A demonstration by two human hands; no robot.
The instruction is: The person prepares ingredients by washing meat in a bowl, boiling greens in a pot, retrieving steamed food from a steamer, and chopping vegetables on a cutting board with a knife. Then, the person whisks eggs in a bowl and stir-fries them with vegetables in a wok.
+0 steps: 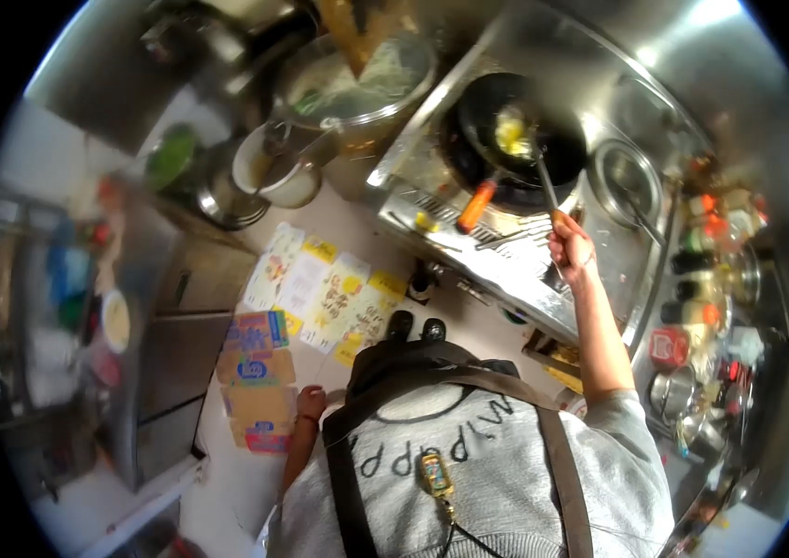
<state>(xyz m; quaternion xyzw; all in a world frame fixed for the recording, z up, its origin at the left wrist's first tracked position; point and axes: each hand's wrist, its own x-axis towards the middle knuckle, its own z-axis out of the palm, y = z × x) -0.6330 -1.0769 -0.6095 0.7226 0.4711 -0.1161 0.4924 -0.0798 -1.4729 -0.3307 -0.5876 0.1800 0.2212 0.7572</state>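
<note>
My right hand is closed around the handle of a long-handled cooking utensil with a metal shaft. The shaft reaches into a dark pan on the stove; the head is too blurred to tell its shape. Yellow and whitish food, perhaps egg, lies in the pan near it. The pan's orange handle points toward me, and a larger dark wok shows beneath and beside it. Low at my left side hangs my left hand, fingers curled, with nothing visible in them.
Right of the wok sits a round metal bowl or strainer. Bottles and jars line the right side. A large pot and a white pot stand left of the stove. Flattened cardboard covers part of the floor.
</note>
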